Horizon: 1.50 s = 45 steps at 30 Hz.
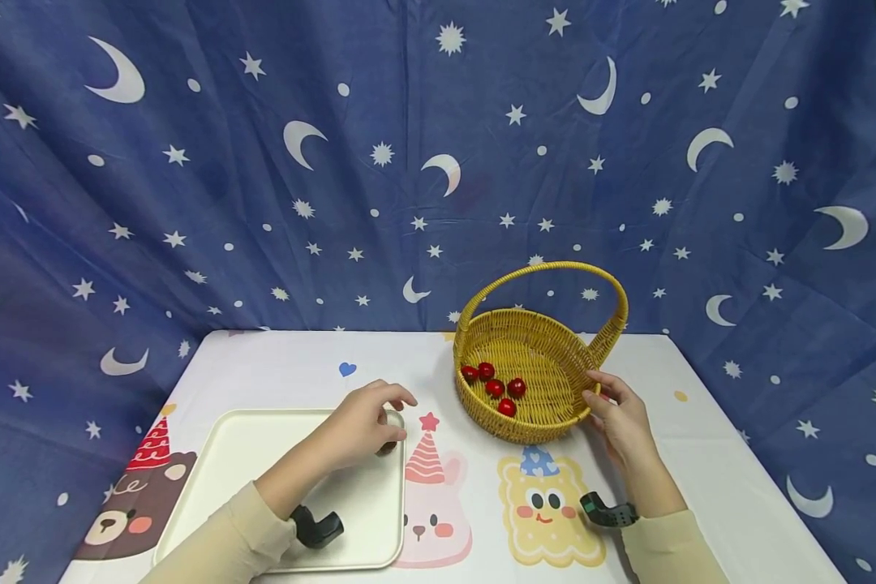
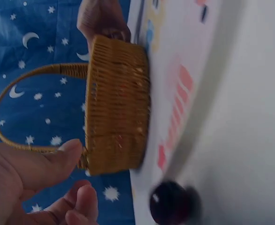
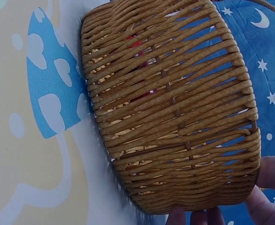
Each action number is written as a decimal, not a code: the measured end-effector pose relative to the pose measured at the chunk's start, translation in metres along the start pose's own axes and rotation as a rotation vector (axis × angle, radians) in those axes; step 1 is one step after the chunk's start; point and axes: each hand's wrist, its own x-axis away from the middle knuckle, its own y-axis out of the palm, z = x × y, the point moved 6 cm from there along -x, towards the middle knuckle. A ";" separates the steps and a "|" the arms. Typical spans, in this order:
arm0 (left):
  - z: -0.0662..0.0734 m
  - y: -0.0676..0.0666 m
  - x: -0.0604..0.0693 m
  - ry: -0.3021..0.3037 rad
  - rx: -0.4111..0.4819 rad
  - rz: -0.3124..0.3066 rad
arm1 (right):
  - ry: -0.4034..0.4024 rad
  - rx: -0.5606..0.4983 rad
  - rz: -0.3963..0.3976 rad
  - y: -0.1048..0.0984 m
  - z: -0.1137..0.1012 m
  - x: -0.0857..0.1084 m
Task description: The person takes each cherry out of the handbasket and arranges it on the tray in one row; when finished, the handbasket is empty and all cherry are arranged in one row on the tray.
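A yellow wicker basket [image 1: 513, 427] with a tall handle holds several red cherries [image 1: 516, 388], gathered toward its left side. My right hand [image 1: 620, 418] grips the basket's right rim, thumb on top and fingers along the outer wall, seen also around the weave [image 3: 175, 108] in the right wrist view. My left hand [image 1: 368, 422] hovers over the right edge of a cream tray [image 1: 248, 454], thumb and fingers apart, holding nothing. Just beneath it, a dark round fruit [image 1: 388, 448] is partly hidden; the left wrist view shows this dark red ball [image 2: 169, 202] on the tray, beyond the fingertips.
A white tablecloth with cartoon prints, including a rabbit [image 1: 438, 519] and a yellow biscuit face [image 1: 551, 519], covers the table. Behind it hangs a blue curtain [image 1: 409, 243] with moons and stars, close behind the basket's handle.
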 end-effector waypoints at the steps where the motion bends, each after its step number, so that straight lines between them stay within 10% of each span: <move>1: 0.007 0.002 -0.003 0.028 0.013 -0.002 | 0.000 0.001 0.000 0.000 0.000 0.000; 7: 0.050 0.017 -0.022 0.170 0.086 -0.030 | -0.002 -0.005 -0.002 0.000 -0.001 0.000; 17: 0.095 0.055 -0.079 0.182 0.132 -0.078 | -0.006 -0.005 -0.004 0.001 -0.001 0.001; 28: 0.096 0.100 -0.138 0.125 0.000 -0.201 | 0.018 0.016 0.006 0.000 0.004 0.004; 45: 0.090 0.118 -0.154 0.035 -0.230 -0.240 | 0.022 -0.001 -0.001 0.002 -0.002 0.001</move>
